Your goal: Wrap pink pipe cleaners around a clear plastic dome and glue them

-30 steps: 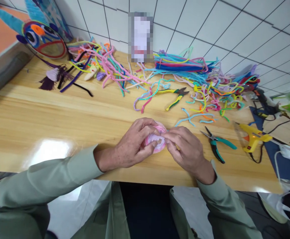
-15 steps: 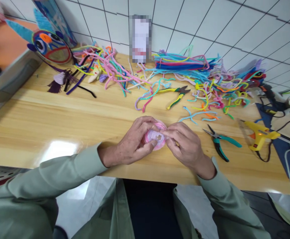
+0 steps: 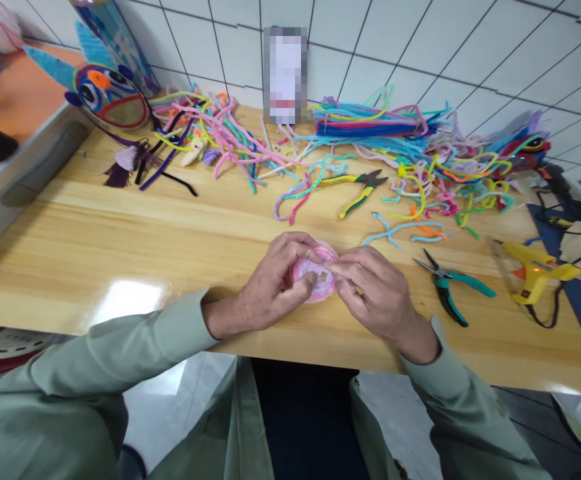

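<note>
Near the middle of the front edge of the pale wooden table, the pink and lavender round disc of fuzzy, coiled strands is held between both hands. The left hand is clamped on its left side, thumb over the face; the right hand pinches at its right rim with thumb and forefinger (whether a loose strand end sits in that pinch, I cannot tell).

The step in hand looks like fine finger work along the rim, perhaps tucking or pressing a strand. The next move would call for a steady left grip and a small, precise pinch on the right. Toward the right edge of the surface lie the teal-and-black-handled metal needle-nose pliers and, beyond them, the yellow plastic glue gun, neither touched by a hand.
</note>
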Demonstrator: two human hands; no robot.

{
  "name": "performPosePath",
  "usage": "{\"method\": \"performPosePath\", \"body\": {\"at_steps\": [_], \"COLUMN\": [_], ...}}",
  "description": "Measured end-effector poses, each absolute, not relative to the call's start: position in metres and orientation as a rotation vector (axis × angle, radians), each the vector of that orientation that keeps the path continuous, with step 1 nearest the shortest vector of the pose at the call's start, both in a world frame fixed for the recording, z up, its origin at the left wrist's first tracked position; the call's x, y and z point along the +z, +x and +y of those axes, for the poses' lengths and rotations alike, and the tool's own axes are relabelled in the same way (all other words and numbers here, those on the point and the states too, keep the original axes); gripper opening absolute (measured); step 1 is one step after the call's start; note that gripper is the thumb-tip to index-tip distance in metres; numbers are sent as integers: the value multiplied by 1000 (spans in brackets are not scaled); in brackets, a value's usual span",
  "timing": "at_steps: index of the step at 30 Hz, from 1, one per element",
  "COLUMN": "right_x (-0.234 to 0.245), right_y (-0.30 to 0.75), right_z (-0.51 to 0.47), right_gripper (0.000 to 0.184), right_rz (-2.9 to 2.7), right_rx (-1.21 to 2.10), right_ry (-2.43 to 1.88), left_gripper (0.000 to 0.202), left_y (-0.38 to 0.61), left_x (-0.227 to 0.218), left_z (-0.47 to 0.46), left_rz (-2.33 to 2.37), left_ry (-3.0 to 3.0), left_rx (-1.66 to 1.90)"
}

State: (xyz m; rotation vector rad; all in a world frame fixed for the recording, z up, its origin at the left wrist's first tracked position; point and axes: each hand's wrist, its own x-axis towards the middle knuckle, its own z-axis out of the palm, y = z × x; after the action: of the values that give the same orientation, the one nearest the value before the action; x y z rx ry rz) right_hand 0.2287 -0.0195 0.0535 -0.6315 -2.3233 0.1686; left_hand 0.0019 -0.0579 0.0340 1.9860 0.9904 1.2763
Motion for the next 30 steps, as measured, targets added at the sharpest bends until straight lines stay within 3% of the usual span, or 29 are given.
{"method": "performPosePath", "body": {"at_steps": [10, 24, 30], "right_x": [54, 51, 49], "right_y": [226, 226, 226], "right_z": [-18, -17, -18], "right_gripper": [37, 36, 37], "right_rz": [-2317, -2292, -2292], "right_rx": [164, 179, 169], "right_ry": [-630, -609, -621], "left_gripper": [8, 18, 13], "left_y": [1, -5, -4], "left_x": [38, 33, 31], "left_z": [-56, -51, -48], "left_rz": [1005, 871, 884], "left_ry": [1901, 1845, 1893], "left_rx": [1261, 1235, 1279]}}
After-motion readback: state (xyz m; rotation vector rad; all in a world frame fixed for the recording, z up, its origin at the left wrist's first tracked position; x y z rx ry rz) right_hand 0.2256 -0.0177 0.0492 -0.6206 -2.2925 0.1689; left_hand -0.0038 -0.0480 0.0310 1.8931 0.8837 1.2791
